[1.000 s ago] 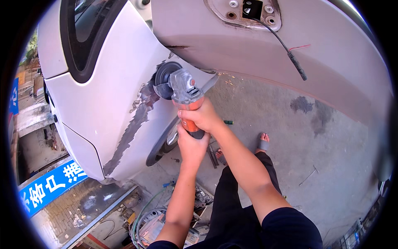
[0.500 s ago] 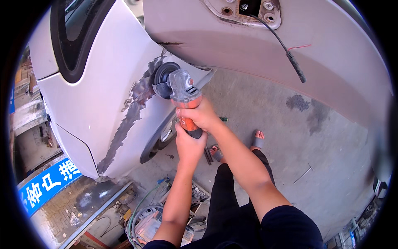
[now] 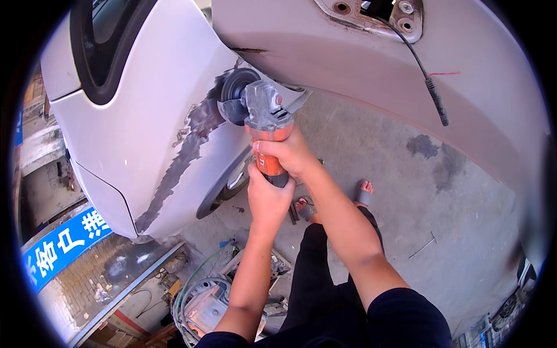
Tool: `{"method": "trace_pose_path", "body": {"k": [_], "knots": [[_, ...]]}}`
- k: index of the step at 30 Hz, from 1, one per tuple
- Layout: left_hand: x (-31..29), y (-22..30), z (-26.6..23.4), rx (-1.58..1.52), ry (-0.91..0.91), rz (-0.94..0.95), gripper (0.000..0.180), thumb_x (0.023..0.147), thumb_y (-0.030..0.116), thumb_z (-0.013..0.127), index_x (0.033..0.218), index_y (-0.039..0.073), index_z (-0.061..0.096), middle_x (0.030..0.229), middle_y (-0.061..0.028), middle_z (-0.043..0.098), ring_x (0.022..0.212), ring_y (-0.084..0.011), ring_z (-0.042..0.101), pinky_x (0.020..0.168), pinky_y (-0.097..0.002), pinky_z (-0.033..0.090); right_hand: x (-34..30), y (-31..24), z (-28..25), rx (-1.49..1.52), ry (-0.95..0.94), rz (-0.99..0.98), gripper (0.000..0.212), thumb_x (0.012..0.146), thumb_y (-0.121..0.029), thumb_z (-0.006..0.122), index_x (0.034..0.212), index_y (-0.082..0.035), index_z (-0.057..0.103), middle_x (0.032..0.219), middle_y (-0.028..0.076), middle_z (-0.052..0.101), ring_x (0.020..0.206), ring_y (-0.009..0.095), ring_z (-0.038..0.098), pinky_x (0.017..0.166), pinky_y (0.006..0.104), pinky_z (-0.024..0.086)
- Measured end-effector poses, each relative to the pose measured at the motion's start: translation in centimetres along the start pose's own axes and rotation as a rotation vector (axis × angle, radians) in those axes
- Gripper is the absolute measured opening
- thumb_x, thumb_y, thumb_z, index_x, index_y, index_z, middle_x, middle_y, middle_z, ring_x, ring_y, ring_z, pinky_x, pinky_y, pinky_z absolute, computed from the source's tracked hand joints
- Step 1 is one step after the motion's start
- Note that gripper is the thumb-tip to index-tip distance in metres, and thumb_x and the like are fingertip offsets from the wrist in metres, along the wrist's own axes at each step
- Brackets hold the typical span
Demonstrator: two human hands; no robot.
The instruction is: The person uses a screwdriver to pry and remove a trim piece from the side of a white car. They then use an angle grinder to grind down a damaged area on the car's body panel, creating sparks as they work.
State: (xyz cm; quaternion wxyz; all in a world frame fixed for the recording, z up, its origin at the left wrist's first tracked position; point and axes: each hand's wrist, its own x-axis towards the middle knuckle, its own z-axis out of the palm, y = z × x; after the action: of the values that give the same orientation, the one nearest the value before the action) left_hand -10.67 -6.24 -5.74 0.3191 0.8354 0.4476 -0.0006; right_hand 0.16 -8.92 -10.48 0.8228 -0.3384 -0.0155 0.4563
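An orange and grey angle grinder [image 3: 268, 110] points away from me, held in both hands. My right hand [image 3: 293, 155] wraps round its body just behind the grey head. Behind it, my left hand [image 3: 268, 197] is closed round the dark rear end. The black disc [image 3: 239, 84] with its guard lies over the upper end of a stripped, dark grey strip [image 3: 185, 153] on the white car panel [image 3: 139, 122]. Whether the disc touches the metal, I cannot tell. The strip runs jaggedly down to the panel's lower edge.
An open car door [image 3: 360, 69] hangs at the upper right, with a cable [image 3: 426, 75] dangling from its opening. Below the panel sits a wheel [image 3: 223, 194]. Hoses and a reddish box [image 3: 214, 310] stand by my left arm. A thin metal rod [image 3: 422, 245] lies on the concrete.
The grinder and both hands have shifted slightly up and right along the stripped strip, toward its upper end. My grip is the same. The view has shifted a little.
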Motion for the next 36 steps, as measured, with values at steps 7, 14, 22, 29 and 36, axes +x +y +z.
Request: {"method": "trace_pose_path", "body": {"k": [7, 14, 22, 29, 36], "knots": [[-1.1, -0.6, 0.8, 0.029, -0.024, -0.072, 0.070, 0.073, 0.027, 0.081, 0.122, -0.002, 0.041, 0.109, -0.0307, 0.065, 0.103, -0.0473, 0.064, 0.087, -0.0480, 0.051, -0.7, -0.2, -0.3, 0.032, -0.005, 0.047, 0.042, 0.076, -0.004, 0.073, 0.116, 0.002, 0.063, 0.096, 0.009, 0.068, 0.083, 0.018, 0.067, 0.075, 0.0338, 0.056], [-0.5, -0.2, 1.4, 0.022, 0.024, -0.065, 0.071, 0.072, 0.025, 0.081, 0.124, -0.003, 0.040, 0.111, -0.0305, 0.064, 0.104, -0.0473, 0.064, 0.087, -0.0483, 0.050, -0.2, 0.1, -1.0, -0.033, -0.052, 0.037, 0.042, 0.077, -0.003, 0.073, 0.117, 0.001, 0.064, 0.099, 0.009, 0.069, 0.084, 0.017, 0.067, 0.077, 0.0342, 0.056], [0.0, 0.1, 1.5, -0.062, 0.045, -0.056, 0.074, 0.072, 0.026, 0.082, 0.125, -0.003, 0.040, 0.111, -0.0307, 0.064, 0.106, -0.0477, 0.063, 0.089, -0.0480, 0.050, 0.3, -0.3, -1.1, -0.104, -0.080, 0.007, 0.045, 0.076, -0.002, 0.073, 0.119, 0.001, 0.063, 0.105, 0.009, 0.071, 0.087, 0.015, 0.067, 0.080, 0.0326, 0.055], [-2.2, -2.2, 3.3, -0.130, 0.087, -0.073, 0.077, 0.071, 0.026, 0.084, 0.126, -0.004, 0.040, 0.111, -0.0297, 0.065, 0.106, -0.0454, 0.065, 0.088, -0.0469, 0.051, -0.6, 2.8, -2.0, -0.311, -0.055, 0.034, 0.041, 0.072, -0.014, 0.080, 0.109, -0.002, 0.069, 0.104, 0.006, 0.071, 0.094, 0.015, 0.065, 0.088, 0.0318, 0.050], [-1.3, -1.1, 2.2, -0.274, -0.024, -0.157, 0.079, 0.069, 0.026, 0.085, 0.128, -0.001, 0.040, 0.112, -0.0261, 0.067, 0.107, -0.0407, 0.067, 0.089, -0.0440, 0.052, -1.0, 1.8, -0.9, -0.446, 0.068, -0.036, 0.035, 0.072, -0.018, 0.082, 0.100, -0.001, 0.070, 0.093, 0.006, 0.072, 0.086, 0.015, 0.067, 0.079, 0.0321, 0.053]]}}
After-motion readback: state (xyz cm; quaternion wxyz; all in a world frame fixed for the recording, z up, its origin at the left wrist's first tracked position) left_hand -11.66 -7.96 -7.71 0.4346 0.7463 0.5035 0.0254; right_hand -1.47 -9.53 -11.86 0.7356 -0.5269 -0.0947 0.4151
